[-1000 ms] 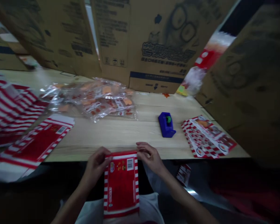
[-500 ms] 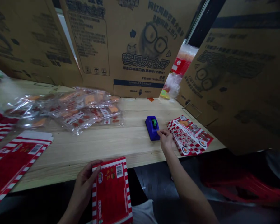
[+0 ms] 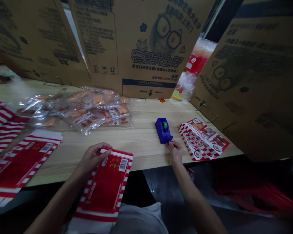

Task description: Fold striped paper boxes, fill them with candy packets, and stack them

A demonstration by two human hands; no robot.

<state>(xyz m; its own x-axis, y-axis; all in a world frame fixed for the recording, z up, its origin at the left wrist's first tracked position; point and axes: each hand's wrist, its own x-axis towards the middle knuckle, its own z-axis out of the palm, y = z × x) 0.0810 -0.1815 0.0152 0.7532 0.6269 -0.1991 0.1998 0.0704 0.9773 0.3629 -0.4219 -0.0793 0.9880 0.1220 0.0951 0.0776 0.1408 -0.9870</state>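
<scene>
My left hand (image 3: 96, 156) grips the upper left corner of a red and white striped paper bag (image 3: 106, 185), thumb on its printed front. The bag tilts in front of the table's edge, its white lower end near my lap. At the front lip of a blue tape dispenser (image 3: 162, 131), the fingers of my right hand (image 3: 175, 150) are pinched together. Anything between those fingertips is too small to make out. A green roll (image 3: 164, 125) sits inside the dispenser. Just right of my right hand lie red checkered printed cards (image 3: 202, 139), fanned out.
Clear plastic packets (image 3: 95, 109) with orange pieces lie at the back left. More striped bags (image 3: 31, 159) rest on the left. Tall cardboard boxes (image 3: 146, 42) wall off the back and right. A red plastic stool (image 3: 263, 198) stands below, at right.
The bag in my left hand has risen and tilted, its top now over the table's edge. My right hand has shifted to the dispenser's front lip, and the dispenser has turned slightly.
</scene>
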